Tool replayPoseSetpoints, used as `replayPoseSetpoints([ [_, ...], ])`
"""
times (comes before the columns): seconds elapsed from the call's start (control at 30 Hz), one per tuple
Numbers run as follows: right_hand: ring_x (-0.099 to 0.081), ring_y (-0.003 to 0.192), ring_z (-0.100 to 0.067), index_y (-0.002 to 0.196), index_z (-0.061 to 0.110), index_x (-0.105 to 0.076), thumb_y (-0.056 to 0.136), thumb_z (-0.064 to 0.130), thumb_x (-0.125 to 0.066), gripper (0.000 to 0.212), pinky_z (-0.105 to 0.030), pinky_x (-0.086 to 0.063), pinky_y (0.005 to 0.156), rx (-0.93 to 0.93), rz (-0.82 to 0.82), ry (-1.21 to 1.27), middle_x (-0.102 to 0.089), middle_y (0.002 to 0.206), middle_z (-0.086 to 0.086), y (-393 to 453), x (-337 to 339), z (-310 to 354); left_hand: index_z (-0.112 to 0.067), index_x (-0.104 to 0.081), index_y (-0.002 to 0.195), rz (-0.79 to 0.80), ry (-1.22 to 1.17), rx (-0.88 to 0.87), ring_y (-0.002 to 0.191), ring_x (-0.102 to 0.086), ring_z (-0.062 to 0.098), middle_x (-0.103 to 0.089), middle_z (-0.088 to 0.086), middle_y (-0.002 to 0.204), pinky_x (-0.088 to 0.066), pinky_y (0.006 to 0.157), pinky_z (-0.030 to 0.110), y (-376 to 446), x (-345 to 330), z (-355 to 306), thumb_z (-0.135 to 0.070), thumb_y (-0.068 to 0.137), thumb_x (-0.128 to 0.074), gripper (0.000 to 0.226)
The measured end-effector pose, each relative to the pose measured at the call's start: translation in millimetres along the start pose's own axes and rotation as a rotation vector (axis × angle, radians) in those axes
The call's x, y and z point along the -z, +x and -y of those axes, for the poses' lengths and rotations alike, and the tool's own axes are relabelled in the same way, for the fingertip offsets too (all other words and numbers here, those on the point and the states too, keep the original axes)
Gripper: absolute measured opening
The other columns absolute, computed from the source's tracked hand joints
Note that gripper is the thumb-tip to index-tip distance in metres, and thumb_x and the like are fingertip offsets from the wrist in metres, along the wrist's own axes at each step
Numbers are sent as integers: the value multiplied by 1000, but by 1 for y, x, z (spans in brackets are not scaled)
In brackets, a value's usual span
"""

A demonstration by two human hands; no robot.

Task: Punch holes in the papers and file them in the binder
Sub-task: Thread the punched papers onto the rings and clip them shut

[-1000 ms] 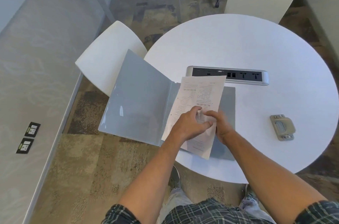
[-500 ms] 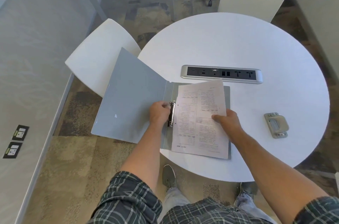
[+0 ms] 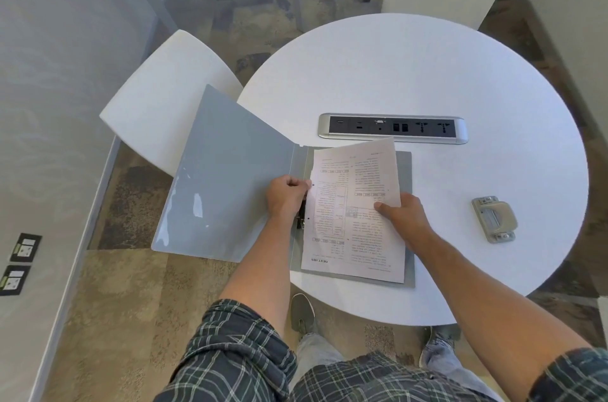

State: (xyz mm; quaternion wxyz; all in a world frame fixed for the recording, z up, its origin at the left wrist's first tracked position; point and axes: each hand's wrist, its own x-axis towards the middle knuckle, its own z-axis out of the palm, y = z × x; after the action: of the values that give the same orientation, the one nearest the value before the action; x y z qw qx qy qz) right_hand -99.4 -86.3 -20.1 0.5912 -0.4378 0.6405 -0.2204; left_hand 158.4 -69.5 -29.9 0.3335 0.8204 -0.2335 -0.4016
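Round white desk (image 3: 427, 79), carpeted office floor below, white chair at 10 o'clock. Grey binder (image 3: 227, 177) lies open at the desk's 7 o'clock edge, front cover overhanging. Papers (image 3: 355, 217) sit on the binder's right half, 2 punched holes visible along their left margin beside the ring clip (image 3: 301, 220). Left hand (image 3: 285, 201): grip narrow, pinching the papers' left edge at the rings. Right hand (image 3: 403, 217): flat on the papers, thumb on top, far corner lifted. Hole punch (image 3: 494, 220) idle at 3 o'clock. Handling, judged: sheets light, floppy, tear-prone at holes; best held near the margin, with the opposite edge supported.
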Motion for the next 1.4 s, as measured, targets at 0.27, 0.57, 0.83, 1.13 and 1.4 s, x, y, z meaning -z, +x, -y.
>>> replayPoseSetpoints([
  [0.27, -78, 90, -23, 103, 26, -71, 93, 17, -76, 15, -43, -63, 82, 66, -2, -42, -79, 105, -1, 1, 3, 1, -16, -64, 71, -19, 13, 43, 67, -70, 21, -76, 2, 79, -60, 68, 34, 4, -2, -5, -15, 74, -87, 23],
  [0.57, -79, 92, -24, 107, 28, -72, 90, 19, -80, 21, -42, -64, 81, 47, -16, 8, -79, 111, 0, -1, 5, -8, -12, -69, 79, 57, -321, 201, 52, -63, 19, -74, 7, 71, -51, 50, 28, -11, -8, 0, -9, 69, -87, 21],
  [0.83, -78, 89, -21, 104, 32, -71, 91, 21, -79, 19, -38, -64, 75, 68, -14, -12, -78, 107, 4, 5, 5, -10, -11, -68, 81, 5, -343, 255, 47, -55, 13, -70, 3, 69, -44, 42, 19, -9, -13, 0, 1, 76, -82, 19],
  [1.13, -78, 94, -25, 118, 24, -73, 88, 17, -82, 32, -48, -64, 85, 30, 22, 34, -79, 113, 2, 11, 6, -24, -15, -68, 86, 60, -28, 120, 72, -65, 21, -76, 3, 92, -52, 62, 30, -10, 1, -3, -10, 75, -85, 20],
  [1.4, -79, 93, -19, 121, 29, -71, 83, 18, -86, 42, -29, -61, 69, 8, 114, 29, -79, 112, 9, 3, 10, -32, -12, -72, 96, 225, 226, 85, 85, -69, 18, -76, 2, 95, -47, 63, 27, -23, 27, 3, -6, 74, -86, 27],
])
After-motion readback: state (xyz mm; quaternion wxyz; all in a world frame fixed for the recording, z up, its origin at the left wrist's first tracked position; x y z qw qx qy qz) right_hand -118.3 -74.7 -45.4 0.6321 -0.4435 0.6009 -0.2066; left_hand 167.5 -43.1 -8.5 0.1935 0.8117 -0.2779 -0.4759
